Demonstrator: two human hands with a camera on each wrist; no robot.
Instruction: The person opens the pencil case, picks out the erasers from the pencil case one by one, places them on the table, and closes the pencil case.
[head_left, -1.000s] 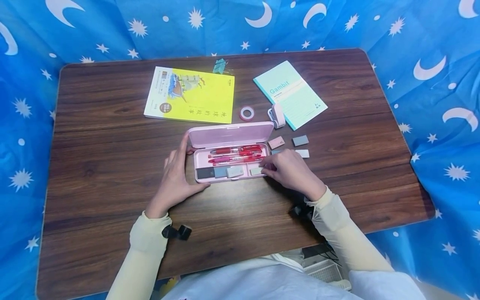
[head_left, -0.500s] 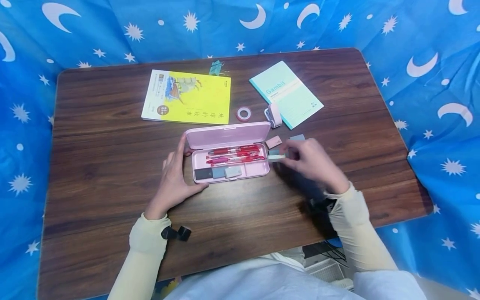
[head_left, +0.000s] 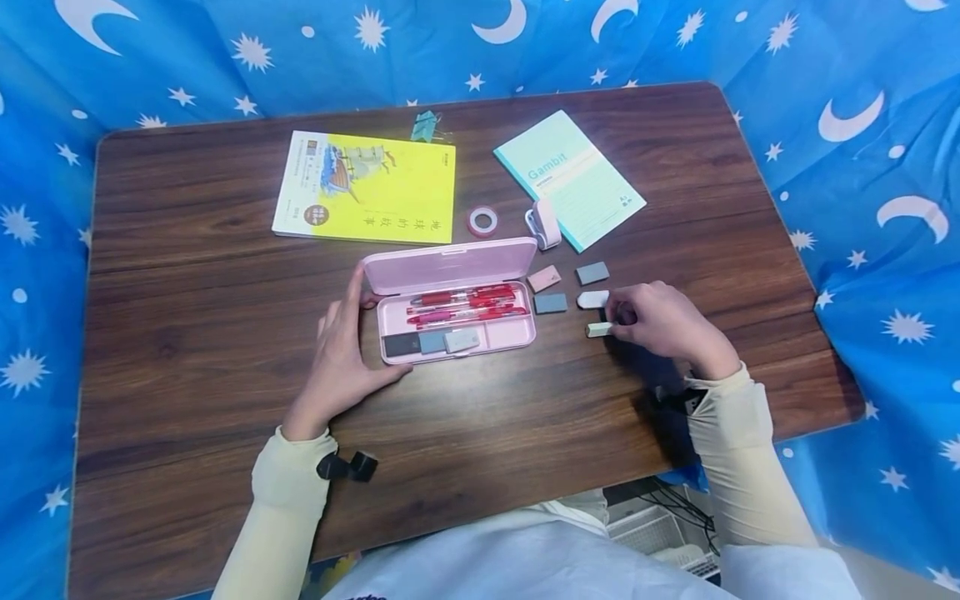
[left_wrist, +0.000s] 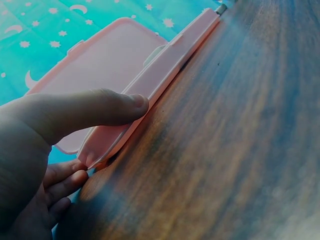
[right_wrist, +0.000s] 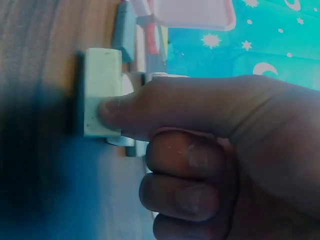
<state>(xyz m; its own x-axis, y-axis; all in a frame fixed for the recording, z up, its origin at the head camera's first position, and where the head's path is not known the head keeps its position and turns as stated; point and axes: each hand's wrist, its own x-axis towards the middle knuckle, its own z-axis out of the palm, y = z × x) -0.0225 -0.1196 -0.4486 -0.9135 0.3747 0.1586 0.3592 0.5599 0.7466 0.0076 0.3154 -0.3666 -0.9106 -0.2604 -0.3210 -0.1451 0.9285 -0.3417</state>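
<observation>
Showing smooth pink plastic with satin finish on pencil case (head_left: 450, 265); gleaming as clear, glossy plastic on red pens (head_left: 431, 317). Looking matt and rubbery on pale green eraser (right_wrist: 101, 85). Presenting smooth printed paper on yellow book (head_left: 412, 187), flatter matt paper on mint notebook (head_left: 573, 183). Revealing dark wood grain with soft sheen on worktop (head_left: 187, 333). Hanging creased as smooth cloth in blue curtain (head_left: 862, 50).

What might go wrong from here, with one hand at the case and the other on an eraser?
The right hand pinches the green eraser close beside the white eraser, so it might knock that one askew.

The left hand touches the case at its left end; a careless push could slide it or perhaps tip the open lid shut.
</observation>
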